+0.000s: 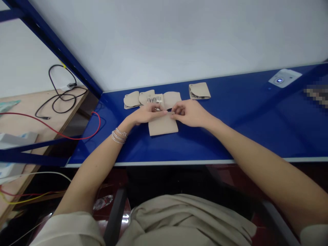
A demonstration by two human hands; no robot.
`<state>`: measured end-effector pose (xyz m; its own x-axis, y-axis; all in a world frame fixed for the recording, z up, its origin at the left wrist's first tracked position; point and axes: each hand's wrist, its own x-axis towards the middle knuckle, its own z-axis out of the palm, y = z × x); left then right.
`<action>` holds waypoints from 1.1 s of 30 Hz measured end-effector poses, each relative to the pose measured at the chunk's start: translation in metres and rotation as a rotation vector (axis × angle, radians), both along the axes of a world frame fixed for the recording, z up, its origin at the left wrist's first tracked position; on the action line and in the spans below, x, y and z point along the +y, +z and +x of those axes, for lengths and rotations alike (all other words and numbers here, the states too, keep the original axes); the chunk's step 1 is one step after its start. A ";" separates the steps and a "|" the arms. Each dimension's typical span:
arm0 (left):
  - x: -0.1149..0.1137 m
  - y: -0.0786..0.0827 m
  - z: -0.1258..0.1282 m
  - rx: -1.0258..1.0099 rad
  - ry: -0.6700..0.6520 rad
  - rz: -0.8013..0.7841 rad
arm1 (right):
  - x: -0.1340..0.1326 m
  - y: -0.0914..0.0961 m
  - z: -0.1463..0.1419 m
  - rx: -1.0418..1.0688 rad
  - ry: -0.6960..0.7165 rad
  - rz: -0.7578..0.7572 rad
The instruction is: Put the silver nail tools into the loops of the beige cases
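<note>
Two questions, quick: what's the grip?

Right hand (191,113) is nearly closed, thumb and fingertips (174,114) pinched at the top edge of a flat beige fabric pouch (163,125). Left hand (147,114) curls in from the other side, its fingers (160,110) at that same edge. Can't tell if it's really gripping.

And the pouch, where is it?

Flat on a glossy blue tabletop (256,136), right between both hands.

Step in hand?

Looks like work on that one pouch's top edge, done by pinching. The next move calls for a clean hold on that thin edge.

Around it?

Just behind, a row of rounded beige pouches (132,99), one lying open on small silver metal pieces (153,100). A separate beige pouch (199,91) sits further right, metal showing at its mouth. Silver chain bracelets (119,136) circle the left wrist. Further left, a red cable (77,135) and a black cable (61,95) run over a pale wooden table (25,106).
</note>
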<state>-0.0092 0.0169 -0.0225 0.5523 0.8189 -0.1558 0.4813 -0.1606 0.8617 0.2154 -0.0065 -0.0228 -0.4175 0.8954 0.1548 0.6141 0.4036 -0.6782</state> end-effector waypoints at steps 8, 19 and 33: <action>-0.001 0.004 0.003 0.027 -0.008 0.035 | 0.002 -0.002 0.002 -0.031 -0.034 -0.054; -0.008 0.008 0.010 0.095 -0.067 0.259 | 0.002 -0.005 -0.001 0.061 0.082 -0.165; -0.005 0.000 0.013 0.004 -0.082 0.278 | -0.002 -0.005 -0.004 0.062 0.033 -0.100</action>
